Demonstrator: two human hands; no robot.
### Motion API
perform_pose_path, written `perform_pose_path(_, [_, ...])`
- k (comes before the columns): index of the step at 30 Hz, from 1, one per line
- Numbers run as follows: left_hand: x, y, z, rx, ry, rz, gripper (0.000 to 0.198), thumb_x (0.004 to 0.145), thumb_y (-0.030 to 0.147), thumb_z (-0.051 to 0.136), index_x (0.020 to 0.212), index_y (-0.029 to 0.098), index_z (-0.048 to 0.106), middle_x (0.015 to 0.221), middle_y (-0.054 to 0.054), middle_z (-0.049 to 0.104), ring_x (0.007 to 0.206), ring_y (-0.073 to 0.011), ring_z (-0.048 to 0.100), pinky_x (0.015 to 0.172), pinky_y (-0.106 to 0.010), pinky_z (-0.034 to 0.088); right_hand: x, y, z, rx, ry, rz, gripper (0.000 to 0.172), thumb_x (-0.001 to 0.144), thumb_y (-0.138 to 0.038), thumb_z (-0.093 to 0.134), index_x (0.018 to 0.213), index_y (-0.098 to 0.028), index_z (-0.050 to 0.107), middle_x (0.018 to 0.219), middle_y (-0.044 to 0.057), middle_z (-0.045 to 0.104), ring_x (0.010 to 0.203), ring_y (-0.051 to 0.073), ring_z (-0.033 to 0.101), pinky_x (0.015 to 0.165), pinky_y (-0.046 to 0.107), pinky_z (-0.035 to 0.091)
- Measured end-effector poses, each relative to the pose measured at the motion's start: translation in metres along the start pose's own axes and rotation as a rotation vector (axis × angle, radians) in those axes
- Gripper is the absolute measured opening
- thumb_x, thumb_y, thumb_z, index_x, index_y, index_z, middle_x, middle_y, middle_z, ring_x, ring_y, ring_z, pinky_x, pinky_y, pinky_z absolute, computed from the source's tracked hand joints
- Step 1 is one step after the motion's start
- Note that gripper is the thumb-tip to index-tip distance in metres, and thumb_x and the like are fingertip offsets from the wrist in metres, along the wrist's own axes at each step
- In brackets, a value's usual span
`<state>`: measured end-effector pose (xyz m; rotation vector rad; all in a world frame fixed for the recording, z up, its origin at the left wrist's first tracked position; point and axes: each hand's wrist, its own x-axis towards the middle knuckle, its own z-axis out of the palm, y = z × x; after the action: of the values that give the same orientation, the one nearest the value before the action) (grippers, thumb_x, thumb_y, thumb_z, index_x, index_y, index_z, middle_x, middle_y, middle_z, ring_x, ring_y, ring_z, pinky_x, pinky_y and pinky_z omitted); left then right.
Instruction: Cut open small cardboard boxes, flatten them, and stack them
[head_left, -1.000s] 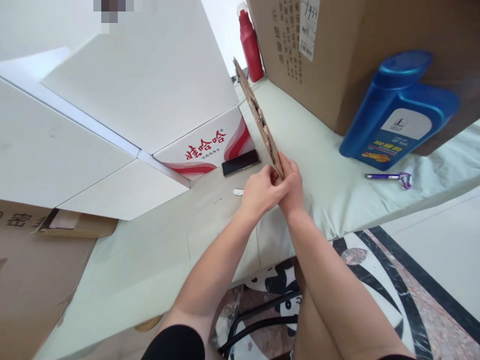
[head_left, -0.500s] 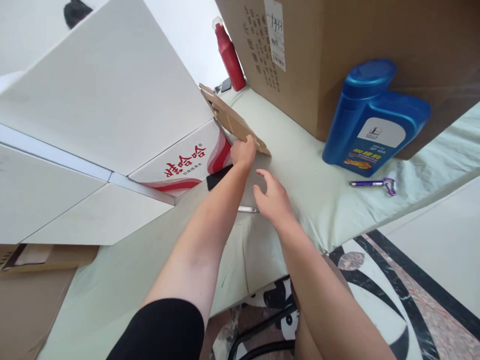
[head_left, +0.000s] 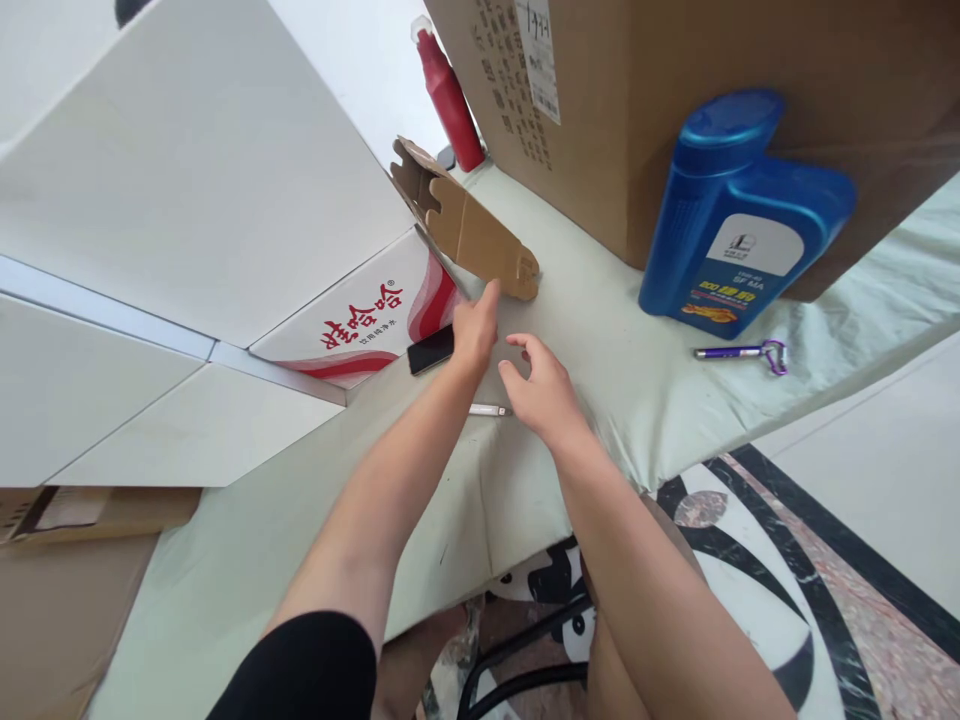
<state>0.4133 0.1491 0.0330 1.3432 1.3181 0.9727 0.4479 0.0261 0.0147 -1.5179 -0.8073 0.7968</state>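
Observation:
A flat brown die-cut cardboard piece (head_left: pixel 465 225) leans against the white box with red lettering (head_left: pixel 360 320), its lower end resting on the pale green table cover (head_left: pixel 600 330). My left hand (head_left: pixel 474 328) hovers just below that lower end, fingers stretched out, holding nothing. My right hand (head_left: pixel 541 388) is beside it over the table, fingers loosely spread and empty. A black phone (head_left: pixel 430 351) lies under my left hand, and a small white pen-like object (head_left: pixel 489 410) lies between my wrists.
A blue plastic jug (head_left: pixel 739 215) stands in front of a big brown carton (head_left: pixel 675 110). A purple tool with a carabiner (head_left: pixel 742 352) lies near the table edge. A red bottle (head_left: pixel 446 95) stands at the back. Stacked white boxes (head_left: pixel 187 200) fill the left.
A second ago both hands held the cardboard piece upright. My left hand carried it to the white box, leaned it there and let go; my right hand opened and dropped toward the table.

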Motion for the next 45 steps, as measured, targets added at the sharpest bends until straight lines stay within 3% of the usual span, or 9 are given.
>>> perform_pose_path(3, [-0.048,-0.016,-0.053,-0.143,-0.211,-0.08,0.057,0.088,0.047,0.065,0.05,0.023,0.03,0.047,0.007,0.019,0.041,-0.0068,0.016,0.042,-0.025,0.011,0.002,0.002,-0.002,-0.01,0.003,0.012,0.031,0.085,-0.024,0.056,0.115,-0.022,0.063,0.131,0.011,0.071,0.126,0.028,0.066,0.111,0.05,0.05])
perform_pose_path(7, [-0.103,-0.055,-0.158,-0.284,-0.332,-0.239,0.057,0.082,0.051,0.063,0.049,0.022,0.027,0.049,0.005,0.013,0.042,-0.008,0.011,0.042,-0.025,0.006,0.002,0.007,0.0,-0.055,-0.02,0.01,0.028,0.085,-0.026,0.055,0.111,-0.022,0.064,0.129,0.011,0.072,0.11,0.026,0.072,0.102,0.048,0.056])
perform_pose_path(11, [-0.144,-0.089,-0.241,-0.52,-0.178,-0.31,0.053,0.077,0.044,0.064,0.052,0.021,0.025,0.051,0.005,0.011,0.043,-0.0078,0.013,0.045,-0.026,0.009,-0.009,0.014,0.019,-0.139,-0.076,-0.056,0.028,0.085,-0.03,0.054,0.11,-0.023,0.064,0.125,0.01,0.073,0.106,0.025,0.073,0.1,0.047,0.056])
perform_pose_path(17, [-0.184,-0.106,-0.294,-0.729,-0.055,-0.33,0.042,0.065,0.034,0.063,0.049,0.02,0.026,0.045,0.005,0.017,0.039,-0.0069,0.02,0.045,-0.026,0.012,-0.054,0.024,0.065,-0.338,-0.223,-0.245,0.03,0.082,-0.031,0.051,0.106,-0.021,0.066,0.112,0.014,0.075,0.109,0.031,0.071,0.099,0.053,0.055])
perform_pose_path(23, [-0.19,-0.109,-0.331,-0.973,0.08,-0.336,0.025,0.069,0.029,0.049,0.049,0.02,0.035,0.044,0.002,0.027,0.036,-0.0094,0.028,0.043,-0.024,0.019,-0.102,0.049,0.097,-0.658,-0.484,-0.476,0.029,0.084,-0.035,0.051,0.105,-0.023,0.068,0.12,0.017,0.074,0.116,0.037,0.069,0.102,0.06,0.054])
perform_pose_path(27, [-0.186,-0.107,-0.381,-1.213,0.266,-0.246,0.022,0.074,0.025,0.04,0.054,0.02,0.035,0.048,0.003,0.025,0.038,-0.0088,0.026,0.043,-0.023,0.019,-0.133,0.074,0.124,-1.069,-0.477,-0.74,0.041,0.094,-0.035,0.042,0.126,-0.021,0.064,0.141,0.02,0.064,0.138,0.043,0.055,0.11,0.068,0.047])
perform_pose_path(31, [-0.194,-0.102,-0.431,-1.548,0.414,-0.209,0.02,0.076,0.023,0.037,0.057,0.02,0.032,0.051,0.004,0.024,0.039,-0.008,0.025,0.043,-0.022,0.018,-0.163,0.073,0.155,-1.148,-0.552,-0.857,0.047,0.096,-0.041,0.04,0.126,-0.015,0.064,0.138,0.025,0.064,0.137,0.045,0.056,0.107,0.067,0.051])
perform_pose_path(36, [-0.208,-0.108,-0.471,-1.76,0.54,-0.186,0.017,0.075,0.022,0.04,0.06,0.019,0.032,0.052,0.005,0.023,0.038,-0.0067,0.024,0.044,-0.022,0.015,-0.183,0.001,0.243,-0.969,-0.844,-0.951,0.031,0.095,-0.039,0.048,0.115,-0.023,0.067,0.128,0.016,0.071,0.114,0.032,0.073,0.092,0.05,0.062])
perform_pose_path(45, [-0.219,-0.117,-0.495,-1.834,0.616,-0.155,0.02,0.076,0.021,0.039,0.059,0.02,0.031,0.051,0.005,0.023,0.037,-0.0066,0.025,0.044,-0.022,0.014,-0.273,-0.127,0.496,-0.647,-1.049,-1.3,0.047,0.083,-0.022,0.055,0.13,-0.017,0.058,0.136,0.015,0.065,0.128,0.033,0.06,0.108,0.051,0.049])
